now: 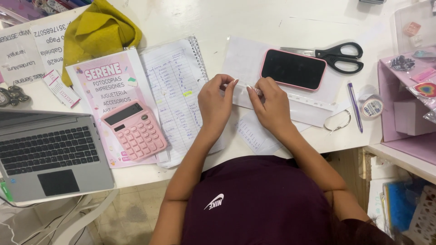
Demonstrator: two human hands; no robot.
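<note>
Both hands meet over the middle of the white table (272,18): left hand (214,105) and right hand (271,105) each pinch one end of a small pale item (242,86), too small to identify, held just above a clear punched sleeve (313,111). Directly beyond lies a dark phone in a pink case (293,69), with black scissors (338,56) behind it; a spiral notebook (175,90) lies left of the hands, then a pink calculator (134,130) and a grey laptop (47,156); a purple pen (355,106), a tape roll (372,106) and a pink box (406,109) lie right.
</note>
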